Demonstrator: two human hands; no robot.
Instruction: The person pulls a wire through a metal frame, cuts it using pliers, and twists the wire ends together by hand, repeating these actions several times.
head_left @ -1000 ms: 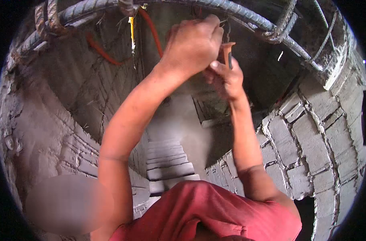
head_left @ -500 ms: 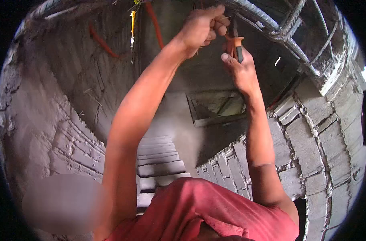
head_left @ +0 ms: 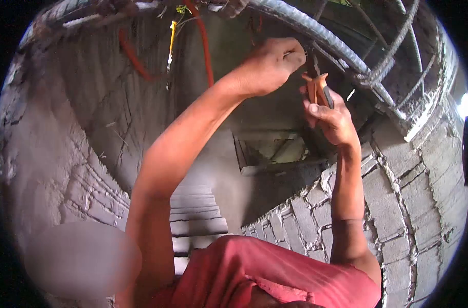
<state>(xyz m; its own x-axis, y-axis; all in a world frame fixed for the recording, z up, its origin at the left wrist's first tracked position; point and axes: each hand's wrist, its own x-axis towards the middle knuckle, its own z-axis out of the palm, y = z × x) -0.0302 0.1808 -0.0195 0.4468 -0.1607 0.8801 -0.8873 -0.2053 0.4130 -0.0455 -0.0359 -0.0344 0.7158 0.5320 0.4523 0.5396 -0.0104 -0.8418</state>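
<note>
My right hand (head_left: 332,115) is closed around a pair of pliers (head_left: 319,91) with orange and black handles. The pliers' dark jaws point up towards a ribbed steel bar (head_left: 321,25). Left of the jaws, my left hand (head_left: 275,66) is closed in a pinch. Only a short end of what looks like a thin wire shows at its fingertips; the rest is hidden by the fingers. Both hands are raised just below the bar, close together but apart.
More reinforcing bars (head_left: 398,49) cross at the upper right. Orange-red tubes (head_left: 203,46) hang at the upper left beside a yellow strip (head_left: 172,38). A block wall (head_left: 393,205) curves along the right. Steps (head_left: 198,213) lie below, near a framed opening (head_left: 275,149).
Both hands have moved down and to the right in view, the right hand still holding the pliers. The left hand has turned, with its back more towards me. The whole view has shifted slightly.
</note>
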